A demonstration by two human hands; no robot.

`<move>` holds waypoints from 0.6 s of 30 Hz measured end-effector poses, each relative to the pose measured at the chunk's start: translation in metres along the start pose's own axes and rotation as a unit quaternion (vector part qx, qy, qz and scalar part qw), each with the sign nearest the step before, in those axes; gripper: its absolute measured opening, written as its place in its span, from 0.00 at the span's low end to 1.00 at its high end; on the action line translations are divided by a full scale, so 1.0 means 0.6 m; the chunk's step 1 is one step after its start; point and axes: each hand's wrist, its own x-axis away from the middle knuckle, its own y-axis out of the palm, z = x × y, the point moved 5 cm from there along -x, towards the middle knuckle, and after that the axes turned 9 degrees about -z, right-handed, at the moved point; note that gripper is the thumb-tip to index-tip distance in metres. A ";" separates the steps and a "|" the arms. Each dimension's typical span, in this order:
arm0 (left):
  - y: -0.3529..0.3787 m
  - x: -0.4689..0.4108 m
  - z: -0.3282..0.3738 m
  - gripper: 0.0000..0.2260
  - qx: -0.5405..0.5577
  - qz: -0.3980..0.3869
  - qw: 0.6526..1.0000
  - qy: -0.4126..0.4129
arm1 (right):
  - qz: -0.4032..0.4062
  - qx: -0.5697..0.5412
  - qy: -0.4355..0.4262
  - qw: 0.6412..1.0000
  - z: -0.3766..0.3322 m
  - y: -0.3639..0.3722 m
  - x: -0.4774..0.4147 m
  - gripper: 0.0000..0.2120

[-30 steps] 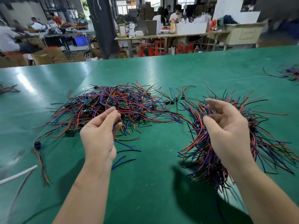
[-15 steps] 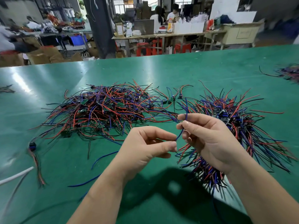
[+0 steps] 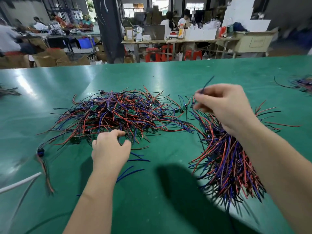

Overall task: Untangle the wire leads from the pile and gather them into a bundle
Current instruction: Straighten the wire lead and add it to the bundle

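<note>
While right hand [image 3: 224, 105] pinches blue lead [image 3: 208, 83], left hand [image 3: 110, 150] fingers [image 3: 116, 133] curl at pile [image 3: 118, 114] edge, grip unclear; leads light, floppy, snag-prone: pull by end.

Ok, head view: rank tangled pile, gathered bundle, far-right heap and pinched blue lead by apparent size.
Tangled pile and gathered bundle: about equal, bundle nearer and partly hidden.
Far-right heap, cropped.
Blue lead.

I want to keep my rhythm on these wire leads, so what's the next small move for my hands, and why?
Probably tuck the blue lead pinched in your right hand into the bundle below it: the lead looks clear of the pile, and your left hand is at the pile's near edge, fingers curled, placed to draw out the next one.
</note>
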 end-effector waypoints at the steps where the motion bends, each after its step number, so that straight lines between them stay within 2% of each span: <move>1: 0.007 -0.004 -0.009 0.16 -0.035 -0.019 0.999 -0.028 | 0.004 0.047 0.010 0.999 0.000 0.002 -0.025 0.07; 3: 0.021 -0.005 -0.021 0.20 -0.068 -0.056 0.994 -0.065 | -0.038 0.137 0.071 0.987 0.012 0.011 -0.058 0.25; 4: 0.026 -0.004 -0.025 0.22 -0.073 -0.066 0.992 -0.077 | -0.058 0.154 0.099 0.981 0.018 0.016 -0.061 0.31; 5: 0.030 -0.004 -0.029 0.23 -0.077 -0.068 0.991 -0.084 | -0.070 0.148 0.106 0.981 0.020 0.021 -0.059 0.32; 6: 0.032 -0.007 -0.032 0.24 -0.083 -0.063 0.991 -0.088 | -0.075 0.129 0.093 0.984 0.017 0.024 -0.048 0.29; 9: 0.020 -0.011 -0.027 0.22 -0.077 -0.008 0.993 -0.084 | -0.099 0.056 0.054 0.992 0.011 0.026 0.006 0.08; 10: 0.015 -0.011 -0.023 0.21 -0.050 0.015 0.996 -0.079 | -0.116 0.020 0.054 0.992 0.014 0.026 0.028 0.06; 13: -0.006 -0.003 -0.003 0.17 0.094 0.088 0.992 -0.009 | -0.164 -0.080 0.071 0.981 0.031 0.037 0.087 0.09; 16: -0.026 0.021 0.029 0.10 0.234 0.157 0.954 0.104 | -0.179 -0.170 0.112 0.963 0.059 0.055 0.122 0.08; 18: -0.038 0.043 0.054 0.06 0.292 0.169 0.927 0.163 | -0.172 -0.171 0.127 0.962 0.075 0.066 0.134 0.07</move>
